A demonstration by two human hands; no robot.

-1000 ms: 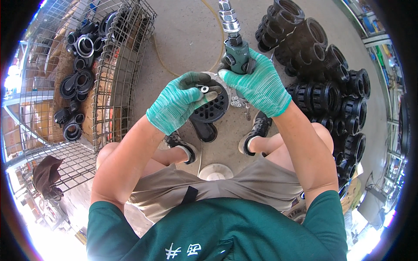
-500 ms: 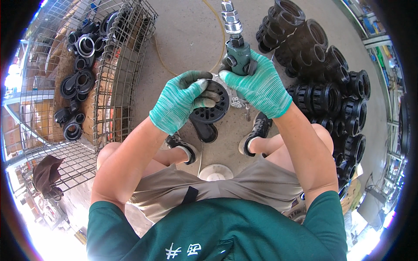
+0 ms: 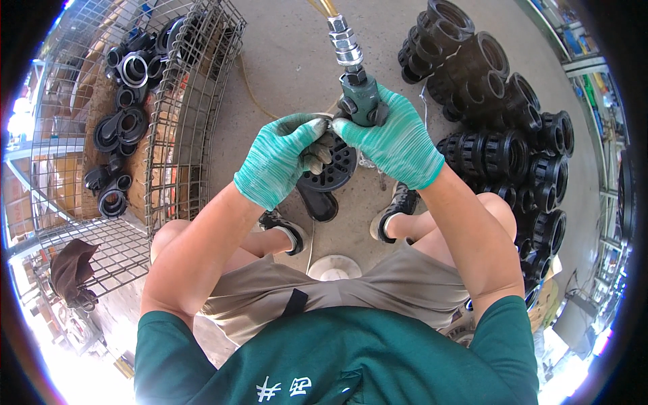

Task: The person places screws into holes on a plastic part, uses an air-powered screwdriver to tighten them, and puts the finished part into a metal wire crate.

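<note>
In my gloved right hand (image 3: 398, 143) is a dark green air tool (image 3: 359, 96), its shiny metal hose coupling (image 3: 345, 46) pointing away from me. My gloved left hand (image 3: 280, 158) is closed in a pinch, thumb against fingers, right beside the thumb of my right hand. A small glint shows between the two thumbs, but I cannot make out what it is. Below my hands sits a round black slotted grate (image 3: 343, 164), partly covered by the left fingers. A black curved pipe piece (image 3: 319, 205) sticks out from under it toward me.
At the left stands a wire cage (image 3: 177, 121) with black ring-shaped fittings (image 3: 129, 123) in it. Stacked black pipe fittings (image 3: 507, 152) line the right side. My shoes (image 3: 403, 202) flank the grate, and a yellow hose (image 3: 251, 94) runs across the floor. A pale round disc (image 3: 334, 267) lies between my legs.
My right hand has brought the air tool left and slightly nearer to me, so its thumb now meets my left fingertips. The left hand has barely shifted.
</note>
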